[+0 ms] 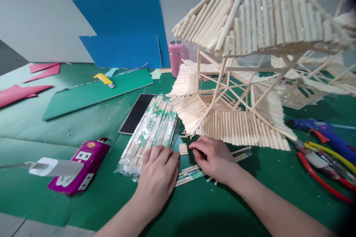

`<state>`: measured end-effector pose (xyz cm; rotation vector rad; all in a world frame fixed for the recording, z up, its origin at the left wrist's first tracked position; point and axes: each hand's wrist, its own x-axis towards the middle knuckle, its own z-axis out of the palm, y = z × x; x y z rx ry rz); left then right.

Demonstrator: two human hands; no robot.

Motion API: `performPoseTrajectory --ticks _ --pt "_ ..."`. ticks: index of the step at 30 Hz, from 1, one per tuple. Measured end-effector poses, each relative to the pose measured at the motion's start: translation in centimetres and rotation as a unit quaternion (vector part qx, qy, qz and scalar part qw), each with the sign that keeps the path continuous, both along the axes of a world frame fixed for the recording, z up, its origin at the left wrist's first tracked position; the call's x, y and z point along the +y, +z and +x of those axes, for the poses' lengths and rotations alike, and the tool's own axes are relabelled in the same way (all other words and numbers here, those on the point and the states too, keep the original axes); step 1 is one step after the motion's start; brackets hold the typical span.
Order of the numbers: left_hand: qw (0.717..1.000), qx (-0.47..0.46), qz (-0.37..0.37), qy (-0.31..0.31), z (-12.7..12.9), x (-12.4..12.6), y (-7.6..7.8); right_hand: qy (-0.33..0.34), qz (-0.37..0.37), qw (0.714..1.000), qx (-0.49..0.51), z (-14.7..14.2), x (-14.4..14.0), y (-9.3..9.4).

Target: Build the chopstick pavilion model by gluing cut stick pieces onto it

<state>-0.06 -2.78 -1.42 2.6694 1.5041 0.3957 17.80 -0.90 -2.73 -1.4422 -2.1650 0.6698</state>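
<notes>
Green-covered table [91,126] bearing a stick-built house model [244,81], a wrapped bundle of sticks [151,131], loose short sticks [183,149], a black phone [137,113], a magenta box [80,164], a yellow knife [103,79], red-handled pliers [319,166], a blue glue gun [322,131], a pink cup [177,56], and 2 blue sheets [122,50] propped at the back.

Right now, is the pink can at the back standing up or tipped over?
Standing up: the pink metal can sits upright with its silver top facing upward.
</notes>
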Motion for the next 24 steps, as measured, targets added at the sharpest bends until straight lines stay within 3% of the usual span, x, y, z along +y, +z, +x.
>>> performPoseTrajectory --ticks 10,24 --pt "0.999 0.02 0.024 -0.014 0.2 0.9 0.7 0.003 -0.003 1.0 -0.002 0.1 -0.1 0.0" --pt "0.998 0.042 -0.001 -0.039 0.9 1.8 1.2 0.009 -0.004 1.0 -0.012 0.0 0.0 -0.1"
